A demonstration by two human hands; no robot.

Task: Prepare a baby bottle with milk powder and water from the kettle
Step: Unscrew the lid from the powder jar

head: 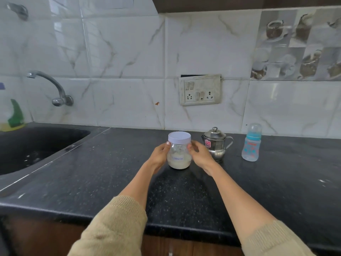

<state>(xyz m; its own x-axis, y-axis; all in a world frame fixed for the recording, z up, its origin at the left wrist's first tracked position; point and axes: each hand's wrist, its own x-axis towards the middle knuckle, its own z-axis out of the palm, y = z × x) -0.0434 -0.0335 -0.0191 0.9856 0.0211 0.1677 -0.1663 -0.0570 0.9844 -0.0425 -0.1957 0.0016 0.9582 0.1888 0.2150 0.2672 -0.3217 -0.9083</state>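
Observation:
A clear jar (pixel 179 154) with a white lid and white milk powder in its bottom stands on the black counter (pixel 110 172). My left hand (pixel 159 156) grips its left side. My right hand (pixel 200 154) cups its right side, fingers touching the jar. To the right of the jar a small steel kettle (pixel 216 143) with a lid and handle stands upright. Further right a baby bottle (pixel 251 143) with a blue collar and clear cap stands upright, apart from both hands.
A black sink (pixel 36 145) is set in the counter at the left, with a wall tap (pixel 51 85) above it and a soap bottle (pixel 13 115) at the far left. A socket plate (pixel 200 90) sits on the tiled wall behind.

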